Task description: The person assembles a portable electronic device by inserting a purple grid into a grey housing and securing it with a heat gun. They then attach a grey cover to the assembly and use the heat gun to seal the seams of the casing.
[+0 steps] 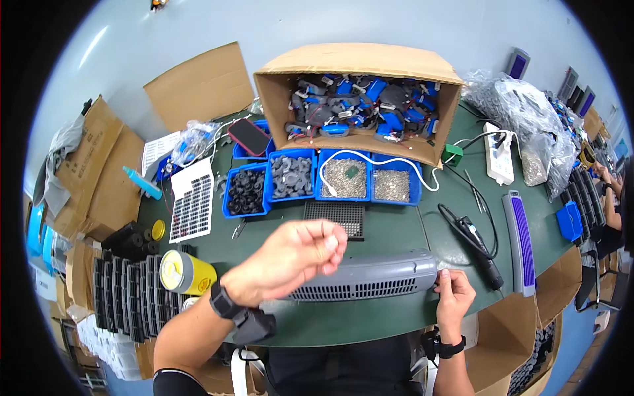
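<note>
A long grey plastic housing (370, 276) with a slotted face lies across the near part of the green table. Above its left part hovers my left hand (297, 254), thumb and fingertips pinched together; anything between them is too small to make out. At the housing's right end, the curled fingers of my right hand (454, 290) grip its edge, thumb upward. A black perforated tray (350, 221) sits just beyond the housing. Behind it stand blue bins with small metal pieces (345, 179), grey plastic parts (292, 177) and black round parts (246, 193). Both wrists wear black straps.
A cardboard box (360, 59) of blue-and-grey wired parts stands at the back. To the right lie a corded black electric screwdriver (481, 251) and a purple-and-grey unit (520, 244). Leftward are a yellow-and-grey cup (188, 272) and stacked black parts (135, 297). Another person's arm (613, 204) shows far right.
</note>
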The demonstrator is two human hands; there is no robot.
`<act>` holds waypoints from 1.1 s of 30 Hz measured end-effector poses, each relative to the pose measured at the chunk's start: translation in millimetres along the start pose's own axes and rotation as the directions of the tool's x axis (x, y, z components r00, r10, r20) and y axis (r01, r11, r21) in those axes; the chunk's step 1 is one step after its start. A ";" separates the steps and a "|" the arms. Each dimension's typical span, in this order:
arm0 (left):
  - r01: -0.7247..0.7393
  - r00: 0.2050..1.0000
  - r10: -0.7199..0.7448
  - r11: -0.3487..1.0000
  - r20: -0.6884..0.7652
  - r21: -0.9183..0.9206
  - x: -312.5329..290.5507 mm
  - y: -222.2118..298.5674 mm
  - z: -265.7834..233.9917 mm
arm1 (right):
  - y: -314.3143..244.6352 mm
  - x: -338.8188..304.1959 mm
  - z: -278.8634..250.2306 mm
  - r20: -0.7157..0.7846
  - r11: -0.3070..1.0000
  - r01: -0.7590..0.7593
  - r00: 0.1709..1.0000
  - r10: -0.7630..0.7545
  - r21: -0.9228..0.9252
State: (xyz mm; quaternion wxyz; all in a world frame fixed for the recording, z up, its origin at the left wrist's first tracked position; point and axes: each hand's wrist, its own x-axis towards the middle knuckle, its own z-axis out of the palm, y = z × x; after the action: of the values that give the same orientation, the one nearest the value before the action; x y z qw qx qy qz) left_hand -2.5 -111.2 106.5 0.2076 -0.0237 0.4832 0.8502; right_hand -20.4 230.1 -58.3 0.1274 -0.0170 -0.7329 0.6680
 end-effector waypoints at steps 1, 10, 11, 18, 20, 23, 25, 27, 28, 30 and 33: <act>0.011 1.000 -0.011 0.999 0.004 -0.038 -14.1 -11.6 -0.2 | 0.7 -0.6 -0.7 0.006 1.000 -0.007 1.000 0.007 0.004; -0.122 0.988 0.096 0.966 -0.121 -0.229 -62.4 -124.8 4.4 | -95.8 -54.2 16.9 0.265 0.903 0.410 0.891 -0.368 -0.124; -0.150 0.976 0.112 0.967 -0.186 -0.207 -62.5 -131.5 11.6 | -106.2 -62.2 26.3 0.386 0.919 0.391 0.857 -0.342 -0.054; -0.268 0.939 0.214 0.946 -0.269 -0.184 -51.8 -155.5 29.7 | -102.9 -74.9 54.8 0.534 0.857 0.516 0.726 -0.433 -0.006; -0.279 0.933 0.219 0.941 -0.284 -0.193 -51.8 -158.1 30.4 | -101.2 -73.4 57.5 0.539 0.839 0.544 0.712 -0.450 -0.017; -0.266 0.936 0.197 0.939 -0.293 -0.217 -50.4 -162.5 27.9 | -98.5 -72.1 58.7 0.550 0.815 0.578 0.693 -0.465 -0.039; -0.229 0.937 0.153 0.948 -0.313 -0.221 -49.6 -163.7 28.5 | -95.7 -71.7 56.9 0.562 0.801 0.595 0.686 -0.462 -0.067; -0.195 0.943 0.120 0.955 -0.310 -0.222 -48.9 -163.9 26.5 | -93.4 -71.2 56.7 0.556 0.797 0.600 0.688 -0.468 -0.072; -0.179 0.945 0.104 0.959 -0.311 -0.221 -48.4 -163.8 26.1 | -92.1 -71.2 56.9 0.553 0.796 0.602 0.687 -0.471 -0.071; -0.149 0.939 0.069 0.964 -0.336 -0.220 -45.4 -161.0 29.5 | -90.5 -71.6 55.0 0.555 0.795 0.600 0.692 -0.461 -0.087; -0.112 0.939 0.034 0.972 -0.343 -0.208 -44.4 -157.2 29.4 | -92.3 -71.6 55.1 0.558 0.793 0.600 0.696 -0.452 -0.107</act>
State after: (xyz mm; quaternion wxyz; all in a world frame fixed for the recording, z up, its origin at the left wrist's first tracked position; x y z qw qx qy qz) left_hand 101.8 -31.1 5.2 0.0860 -0.1739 0.4132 0.8897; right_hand 50.7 152.5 16.6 0.1147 0.3532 -0.7999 0.4714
